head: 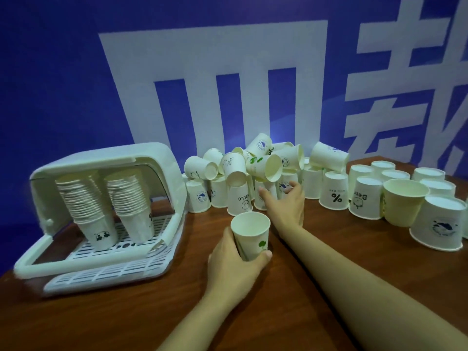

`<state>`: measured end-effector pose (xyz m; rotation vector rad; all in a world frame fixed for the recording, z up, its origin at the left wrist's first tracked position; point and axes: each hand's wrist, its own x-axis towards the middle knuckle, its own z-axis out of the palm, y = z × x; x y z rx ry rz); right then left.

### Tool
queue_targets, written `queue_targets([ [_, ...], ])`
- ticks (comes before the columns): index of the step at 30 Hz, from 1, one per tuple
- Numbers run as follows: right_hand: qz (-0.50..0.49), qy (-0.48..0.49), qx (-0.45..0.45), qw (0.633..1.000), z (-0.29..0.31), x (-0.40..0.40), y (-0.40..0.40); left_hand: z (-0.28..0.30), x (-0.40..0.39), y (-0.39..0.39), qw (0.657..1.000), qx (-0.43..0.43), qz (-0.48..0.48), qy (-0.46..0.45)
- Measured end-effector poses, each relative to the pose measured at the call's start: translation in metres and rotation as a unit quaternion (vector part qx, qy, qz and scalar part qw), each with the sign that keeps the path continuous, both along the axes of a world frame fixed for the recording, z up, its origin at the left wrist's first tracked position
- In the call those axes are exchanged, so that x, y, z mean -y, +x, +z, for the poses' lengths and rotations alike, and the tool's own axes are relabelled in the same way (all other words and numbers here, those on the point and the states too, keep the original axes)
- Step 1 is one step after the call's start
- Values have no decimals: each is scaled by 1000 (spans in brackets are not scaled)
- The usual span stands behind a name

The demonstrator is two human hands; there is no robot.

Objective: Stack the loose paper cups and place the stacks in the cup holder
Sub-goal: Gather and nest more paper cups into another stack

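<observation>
While left hand point(235, 259) grips an upright cup point(252, 235), right hand point(286, 206), grip wide, reaches the pile point(255, 171); prob needs next cup nested.

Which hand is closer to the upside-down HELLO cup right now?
Right. The right hand reaches into the pile just right of the HELLO cup; the left hand sits nearer the camera, gripping an upright cup.

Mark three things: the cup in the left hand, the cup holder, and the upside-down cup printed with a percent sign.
Cup in the left hand point(250, 230): head view, its front wall.
Cup holder point(106, 158): head view, its raised lid.
Percent-sign cup point(334, 192): head view, its side wall above the print.
</observation>
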<state>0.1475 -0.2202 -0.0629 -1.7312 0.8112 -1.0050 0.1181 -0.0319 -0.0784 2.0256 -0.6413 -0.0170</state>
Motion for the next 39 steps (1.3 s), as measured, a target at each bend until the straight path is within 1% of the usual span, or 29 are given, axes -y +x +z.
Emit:
queue_targets([
  [3, 1, 9, 9, 1000, 0, 6, 12, -1, 2, 4, 1000, 8, -1, 4],
  [6, 1, -13, 45, 999, -4, 7, 16, -3, 1, 3, 1000, 12, -3, 6],
  [8, -4, -21, 68, 997, -5, 7, 18, -3, 0, 1, 999, 24, -5, 22],
  [10, -9, -26, 117, 993, -4, 4, 16, -3, -1, 2, 997, 53, -8, 62],
  [11, -4, -21, 155, 988, -3, 1, 12, -4, -1, 2, 996, 60, -8, 72],
  [14, 60, 33, 261, 963, -6, -6, -11, 1, 0, 1, 999, 30, -7, 39],
  [16, 123, 55, 286, 949, -7, -8, -32, 8, 5, 2, 1000, 7, 13, 14],
  [18, 214, 54, 252, 942, -9, -9, -52, 14, 15, 8, 999, 10, 39, 12],
  [20, 287, 30, 142, 947, -14, -10, -67, 16, 28, 16, 999, 19, 42, 18],
  [21, 295, 14, 83, 952, -16, -10, -71, 17, 34, 18, 999, 22, 33, 21],
  [22, 288, 3, 44, 957, -17, -10, -74, 18, 38, 20, 999, 27, 24, 25],
  [23, 274, 3, 29, 961, -17, -10, -75, 19, 41, 23, 999, 40, 18, 29],
  [25, 257, 20, 40, 965, -14, -9, -73, 21, 43, 30, 996, 80, 19, 45],
  [27, 264, 26, 44, 963, -11, -5, -68, 20, 44, 36, 988, 134, 10, 72],
  [29, 271, 12, 41, 962, -9, 0, -65, 13, 46, 39, 980, 180, -7, 88],
  [30, 267, 5, 42, 963, -8, 3, -65, 12, 48, 38, 977, 198, -8, 76],
  [31, 256, 2, 43, 966, -9, 5, -64, 11, 50, 40, 976, 214, 5, 36],
  [32, 248, 3, 46, 968, -10, 6, -64, 13, 52, 45, 974, 222, 35, -29],
  [33, 244, 6, 50, 968, -11, 6, -64, 17, 56, 53, 967, 219, 82, -97],
  [34, 245, 8, 53, 968, -13, 6, -63, 26, 62, 64, 957, 207, 137, -147],
  [35, 249, 10, 55, 967, -14, 6, -63, 38, 69, 76, 951, 180, 186, -167],
  [36, 255, 15, 55, 965, -14, 5, -62, 53, 77, 87, 952, 139, 225, -152],
  [37, 260, 19, 53, 964, -14, 4, -62, 68, 85, 97, 957, 95, 253, -109],
  [39, 261, 17, 51, 964, -15, 5, -61, 94, 98, 111, 966, 21, 255, -27],
])
